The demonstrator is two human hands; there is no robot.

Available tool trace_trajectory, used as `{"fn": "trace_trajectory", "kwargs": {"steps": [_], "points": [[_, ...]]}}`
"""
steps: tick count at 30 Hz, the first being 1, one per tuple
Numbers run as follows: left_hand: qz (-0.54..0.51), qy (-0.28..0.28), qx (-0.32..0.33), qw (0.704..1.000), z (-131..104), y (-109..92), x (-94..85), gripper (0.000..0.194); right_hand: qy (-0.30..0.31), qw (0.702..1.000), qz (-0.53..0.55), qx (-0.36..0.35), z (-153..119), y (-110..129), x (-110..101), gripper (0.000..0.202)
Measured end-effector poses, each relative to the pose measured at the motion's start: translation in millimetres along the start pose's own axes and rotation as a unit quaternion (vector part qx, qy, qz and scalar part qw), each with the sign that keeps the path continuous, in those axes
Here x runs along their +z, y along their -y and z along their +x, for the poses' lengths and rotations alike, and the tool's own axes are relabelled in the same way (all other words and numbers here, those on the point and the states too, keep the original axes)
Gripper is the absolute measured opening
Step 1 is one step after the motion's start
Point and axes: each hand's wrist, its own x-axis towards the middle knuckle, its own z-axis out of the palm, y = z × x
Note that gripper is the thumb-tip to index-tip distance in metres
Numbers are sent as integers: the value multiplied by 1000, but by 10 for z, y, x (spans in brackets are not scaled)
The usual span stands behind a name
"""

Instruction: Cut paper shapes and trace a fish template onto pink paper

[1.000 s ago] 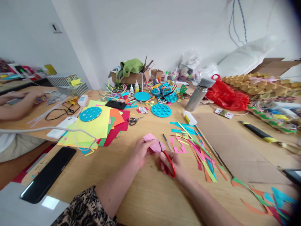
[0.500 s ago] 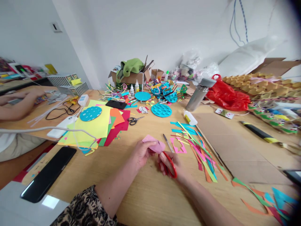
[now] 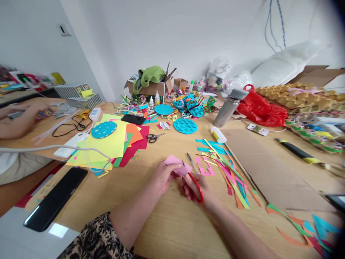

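Observation:
My left hand pinches a small piece of pink paper over the middle of the table. Close on its right, my right hand is wrapped round the red handles of a pair of scissors. The scissor blades meet the pink paper and point away from me. Just beyond my right hand lies a pen, with pink paper cut-outs beside it. Strips of coloured paper spread out to the right.
Coloured sheets and a black phone lie left; black scissors, blue discs and a glue bottle stand beyond. A metal flask, cardboard and a cutter are right. Another person's arm rests far left.
The scissors and the pink paper have shifted very slightly to the right, and the blades show more over the paper. Both hands keep their hold.

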Motion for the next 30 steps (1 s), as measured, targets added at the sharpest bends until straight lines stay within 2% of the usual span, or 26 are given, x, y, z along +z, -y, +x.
{"fn": "trace_trajectory", "kwargs": {"steps": [14, 30], "points": [[-9, -5, 3, 1000, -6, 32, 2, 25, -10, 1000, -8, -10, -4, 30, 2, 58], [-14, 25, -8, 1000, -16, 34, 3, 24, -19, 1000, -3, 4, 5, 6, 8, 61]]}}
